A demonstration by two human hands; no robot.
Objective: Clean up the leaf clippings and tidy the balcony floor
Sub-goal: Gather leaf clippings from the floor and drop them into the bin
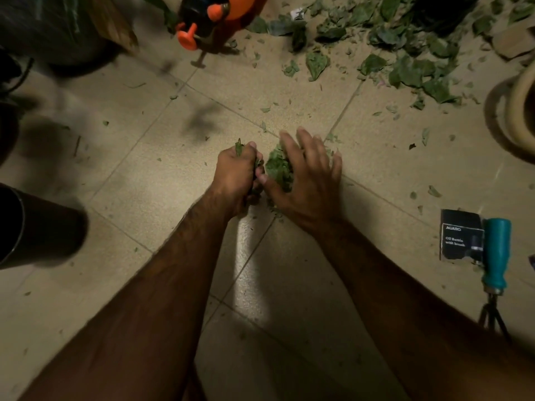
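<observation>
Down on tiled floor (121,175), lying between clenched, leaf-gripping left hand (236,176) and nearer splayed right hand (307,180): small leaf pile (278,169).

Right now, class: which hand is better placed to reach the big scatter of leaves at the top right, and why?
The right hand. It is open and lies nearer that scatter of leaves, while the left hand is already closed on clippings.

Orange-capped sprayer (202,15) up top, black box (460,235) touching a teal-handled tool (496,256) at right, dark pot (37,227) left.
</observation>
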